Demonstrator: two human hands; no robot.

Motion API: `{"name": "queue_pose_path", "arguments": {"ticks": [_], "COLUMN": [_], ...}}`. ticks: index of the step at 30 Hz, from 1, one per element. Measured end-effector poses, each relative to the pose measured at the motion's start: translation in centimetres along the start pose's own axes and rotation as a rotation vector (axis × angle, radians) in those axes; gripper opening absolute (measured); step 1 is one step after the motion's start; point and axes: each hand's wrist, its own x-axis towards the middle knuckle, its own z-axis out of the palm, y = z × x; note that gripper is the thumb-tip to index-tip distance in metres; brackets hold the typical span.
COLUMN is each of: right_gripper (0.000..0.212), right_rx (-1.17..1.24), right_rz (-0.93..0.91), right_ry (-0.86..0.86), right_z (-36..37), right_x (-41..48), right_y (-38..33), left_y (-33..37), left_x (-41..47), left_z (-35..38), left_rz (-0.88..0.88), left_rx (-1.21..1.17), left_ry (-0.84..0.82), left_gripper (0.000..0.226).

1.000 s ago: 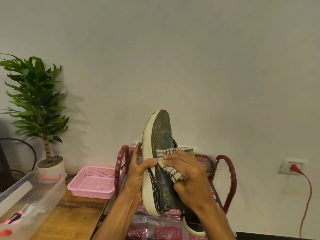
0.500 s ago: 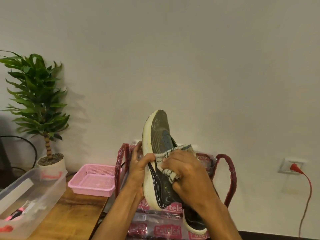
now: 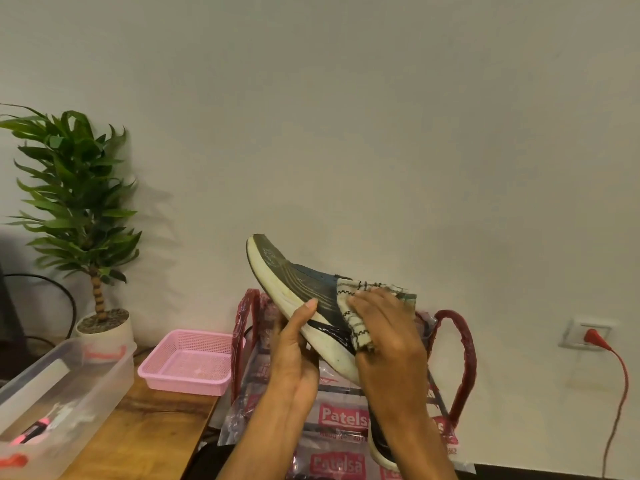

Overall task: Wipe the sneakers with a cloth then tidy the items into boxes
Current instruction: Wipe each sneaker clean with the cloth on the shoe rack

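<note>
- The left hand grips a dark sneaker by its cream sole, thumb on the side and fingers curled behind.
- The sneaker is held in the air above a clear plastic bag with red handles, its toe tilted up and to the left.
- The right hand grips a checked cloth and presses it on the sneaker's heel end.
- A second sneaker lies in the bag.
- On the wooden worktop at left stand a pink basket, a clear box and a potted plant.
</note>
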Motion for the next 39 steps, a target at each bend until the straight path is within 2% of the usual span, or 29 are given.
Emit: {"name": "queue_pose_path", "arguments": {"ticks": [4, 9, 11, 14, 18, 21, 25, 28, 30, 32, 34, 35, 37, 39], "right_gripper": [0.057, 0.054, 0.052, 0.055, 0.056, 0.059, 0.056, 0.052, 0.054, 0.049, 0.041, 0.041, 0.051, 0.061], "right_rx": [-0.01, -0.015, -0.003, -0.002, -0.002, -0.012, -0.023, -0.042, -0.028, -0.004, 0.022, 0.023, 0.018, 0.047], "right_rz": [-0.062, -0.014, 0.03, 0.051, 0.043, 0.055, -0.13, -0.046, 0.048, -0.035, -0.148, -0.141, 0.007, 0.135], "right_ry": [0.023, 0.091, 0.113, 0.087, 0.086, 0.087, -0.04, -0.028, -0.003, -0.015, -0.032, -0.023, 0.028, 0.045], "right_z": [0.5, 0.1, 0.0, 0.3, 0.8, 1.1, 1.3, 1.3, 1.6, 2.1, 2.1, 2.0, 1.6, 1.4], "right_x": [-0.6, -0.8, -1.0, -1.1, -0.5, 0.2, 0.3, 0.4, 0.2, -0.1, -0.3, -0.2, 0.1, 0.2], "right_y": [-0.3, 0.6, 0.9, 0.8, 0.5, -0.3, -1.1, 0.3, 0.0, -1.2, -1.5, -0.8, 0.9, 1.5], "left_y": [-0.4, -0.8, -0.9, -1.0, -1.6, -2.3, -2.5, -2.4, -2.7, -2.9, -2.8, -2.6, -2.2, -2.3], "left_x": [-0.1, -0.2, -0.3, -0.8, -1.4, -0.9, -0.8, -0.2, -0.4, -0.6, -0.6, -0.3, -0.2, -0.1], "left_z": [0.7, 0.7, 0.7, 0.9, 1.2, 1.0, 0.6, -0.3, -0.4, -0.4, -0.7, -0.9, -1.1, -1.0], "left_rz": [0.039, 0.013, -0.003, -0.03, -0.088, -0.089, -0.077, 0.039, 0.006, -0.129, -0.142, -0.089, 0.019, 0.023], "left_rx": [-0.102, -0.147, -0.208, -0.265, -0.158, -0.113, -0.104, -0.113, -0.111, -0.199, -0.221, -0.184, -0.107, -0.105], "left_ry": [-0.041, 0.054, 0.096, 0.105, 0.038, 0.041, 0.06, 0.091, 0.083, 0.042, 0.022, 0.057, 0.132, 0.164], "left_gripper": [0.082, 0.06, 0.059, 0.063, 0.066, 0.096, 0.115, 0.104, 0.1, 0.102, 0.103, 0.102, 0.093, 0.09]}}
